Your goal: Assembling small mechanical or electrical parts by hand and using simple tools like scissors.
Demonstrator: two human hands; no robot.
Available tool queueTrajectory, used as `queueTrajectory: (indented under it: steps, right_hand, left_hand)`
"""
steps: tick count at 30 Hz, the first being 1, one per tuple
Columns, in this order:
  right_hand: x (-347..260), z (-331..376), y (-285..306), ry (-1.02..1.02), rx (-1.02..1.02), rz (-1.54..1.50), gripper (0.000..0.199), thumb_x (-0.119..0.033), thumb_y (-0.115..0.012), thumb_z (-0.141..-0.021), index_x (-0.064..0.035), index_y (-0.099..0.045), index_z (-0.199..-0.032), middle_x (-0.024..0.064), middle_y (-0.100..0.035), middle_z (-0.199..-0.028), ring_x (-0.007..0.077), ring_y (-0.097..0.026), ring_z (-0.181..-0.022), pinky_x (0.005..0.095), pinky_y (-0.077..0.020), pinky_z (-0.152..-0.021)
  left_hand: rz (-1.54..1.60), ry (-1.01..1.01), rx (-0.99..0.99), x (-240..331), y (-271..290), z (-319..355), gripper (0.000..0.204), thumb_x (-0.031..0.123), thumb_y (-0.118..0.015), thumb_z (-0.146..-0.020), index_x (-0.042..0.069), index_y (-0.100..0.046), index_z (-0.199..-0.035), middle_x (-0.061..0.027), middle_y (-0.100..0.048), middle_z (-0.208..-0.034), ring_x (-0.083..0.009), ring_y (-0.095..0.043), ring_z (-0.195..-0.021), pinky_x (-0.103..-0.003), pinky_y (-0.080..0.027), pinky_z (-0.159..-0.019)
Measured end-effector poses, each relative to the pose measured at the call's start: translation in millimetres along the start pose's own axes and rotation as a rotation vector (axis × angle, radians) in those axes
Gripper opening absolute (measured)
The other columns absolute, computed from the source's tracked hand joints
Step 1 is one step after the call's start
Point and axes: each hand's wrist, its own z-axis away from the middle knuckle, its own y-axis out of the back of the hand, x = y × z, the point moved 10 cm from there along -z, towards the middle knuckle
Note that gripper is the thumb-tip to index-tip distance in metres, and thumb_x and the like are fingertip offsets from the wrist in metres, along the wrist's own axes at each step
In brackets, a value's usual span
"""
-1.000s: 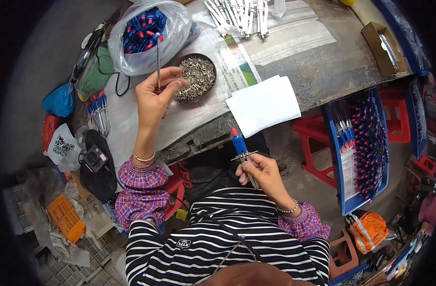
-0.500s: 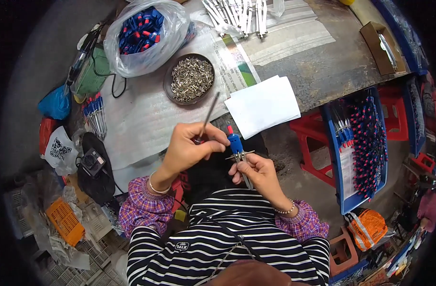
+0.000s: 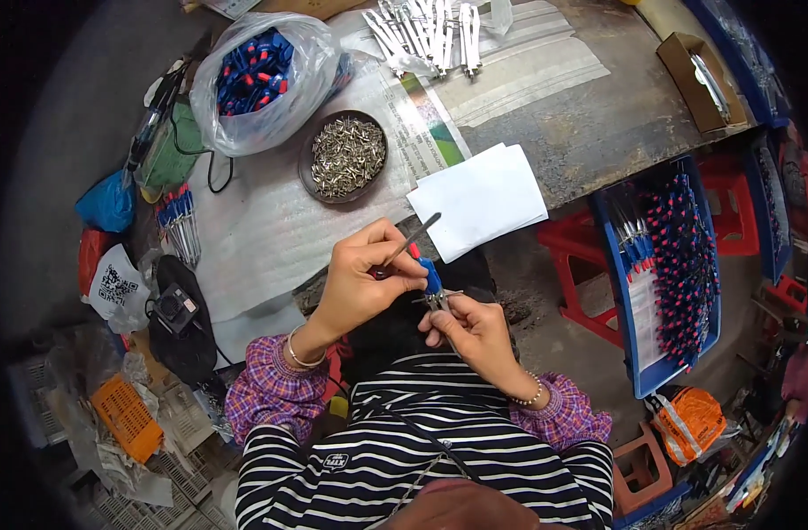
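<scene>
My left hand [image 3: 362, 278] is closed around a thin dark metal rod [image 3: 415, 237] that looks like a screwdriver shaft; its lower end is hidden in the fingers. The rod slants up and to the right. My left fingertips reach the blue, red-tipped handle [image 3: 433, 281] of a slim silver metal tool. Lower down, my right hand [image 3: 476, 331] pinches this tool by its metal part, where thin pins stick out sideways. A round dark bowl [image 3: 308, 181] full of small silver metal pins stands on the table beyond my left hand.
White paper sheets [image 3: 488, 199] lie at the table's front edge. Behind the bowl stands a clear plastic bag [image 3: 311, 71] of blue-and-red handles. Silver metal parts [image 3: 430, 35] lie at the back. On the right, a blue tray [image 3: 638, 380] of blue-and-red tools sits by red stools [image 3: 581, 274].
The rod has tilted further to the right, and its tip is lower. My left hand has shifted slightly right, over the blue handle. The view has shifted a little.
</scene>
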Motion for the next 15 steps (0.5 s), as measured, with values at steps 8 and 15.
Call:
queueTrajectory:
  steps: [8, 15]
  right_hand:
    - [-21.0, 5.1, 5.4, 0.170, 0.094, 0.260, 0.012, -0.003, -0.056, -0.087, 0.0061, -0.063, -0.091, 0.0061, -0.065, -0.071, 0.0083, -0.061, -0.057, 0.0208, -0.0479, -0.052]
    - [-19.5, 7.4, 4.1, 0.180, 0.065, 0.271, 0.021, -0.004, -0.056, -0.086, 0.0040, -0.061, -0.106, 0.0105, -0.065, -0.070, 0.0144, -0.062, -0.054, 0.0249, -0.0471, -0.048]
  left_hand:
    - [0.035, 0.127, 0.004, -13.5, 0.0, 3.6, 0.021, -0.003, -0.075, -0.063, 0.000, -0.067, -0.082, -0.0006, -0.053, -0.080, -0.0042, -0.050, -0.066, -0.017, -0.039, -0.055]
    - [0.311, 0.484, -0.119, -34.4, -13.8, 13.6, 0.030, -0.001, -0.074, -0.065, 0.001, -0.063, -0.092, -0.0067, -0.066, -0.089, -0.0069, -0.058, -0.073, -0.019, -0.045, -0.066]
